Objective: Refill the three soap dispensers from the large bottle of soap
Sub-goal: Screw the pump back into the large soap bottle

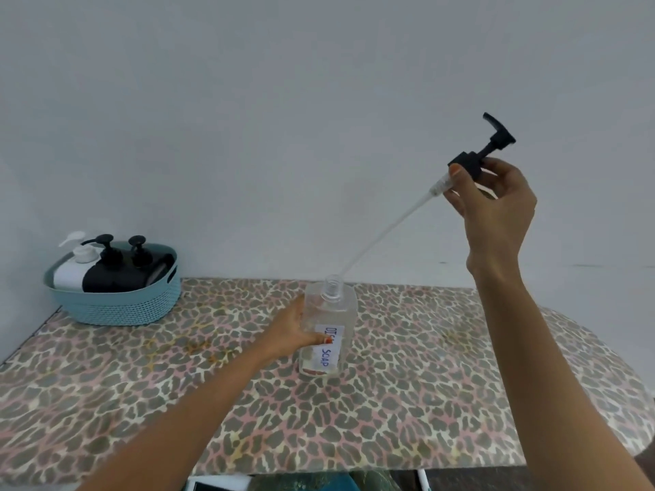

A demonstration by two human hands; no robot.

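Fingers of the left hand [292,327] curl round the clear dispenser [333,310]. Only the thumb shows in front; the rest are a pinkish blur seen through the plastic near its base. The right hand [496,207] pinches the collar of a black pump head [482,150] between thumb and fingertips.

At 10 o'clock from the dispenser a teal basket [117,306] sits on the table's far left corner, near the wall. It holds a white bottle [69,276] with a white pump, lying tilted, and black bottles [106,278] with black pumps. Their bodies merge into one dark mass, so their number is hard to tell, as is which of these is the large soap bottle.

The dispenser stands upright near the middle of the leopard-print table [443,366], its threaded neck uncovered. The thumb hides part of its handwritten label [328,347]; "SOAP" reads clearly. How much liquid it holds cannot be made out.

Toward 2 o'clock the pump's pale tube [382,232] slants up to the raised right hand. Whether its lower tip is inside the neck or just clear of it cannot be told.

At 6 o'clock, below the table edge, white and teal shapes [319,485] are cut off.
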